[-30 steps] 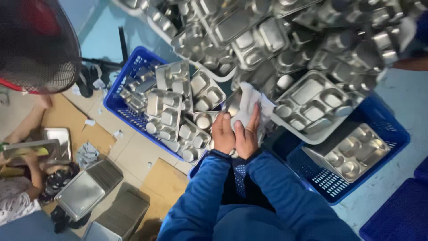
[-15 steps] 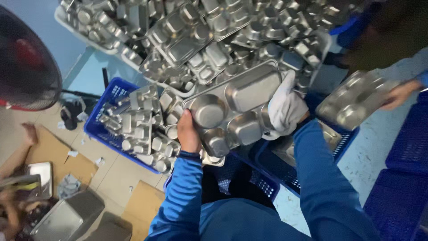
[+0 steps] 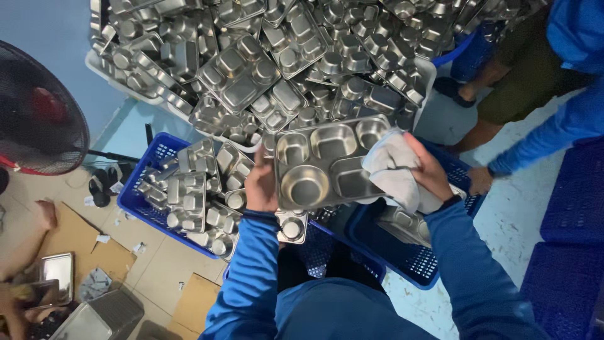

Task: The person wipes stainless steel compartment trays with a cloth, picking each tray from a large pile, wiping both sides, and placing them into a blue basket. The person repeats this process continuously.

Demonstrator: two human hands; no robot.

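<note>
A steel compartment tray (image 3: 321,167) is held flat in front of me, hollow side up. My left hand (image 3: 261,184) grips its left edge. My right hand (image 3: 426,169) presses a pale grey cloth (image 3: 391,169) onto the tray's right end. Both my sleeves are blue. Below the tray, part of another small steel tray (image 3: 290,226) shows.
A big heap of steel trays (image 3: 283,63) fills a white bin ahead. A blue crate (image 3: 135,204) of trays stands at left, another blue crate (image 3: 415,264) below right. A black fan (image 3: 38,119) is at far left. Another person's hand (image 3: 481,179) and legs are at right. Cardboard lies on the floor.
The tray has been turned flatter and squarer to me, with my left hand now on its left edge. The cloth hand has shifted to the tray's right end.
</note>
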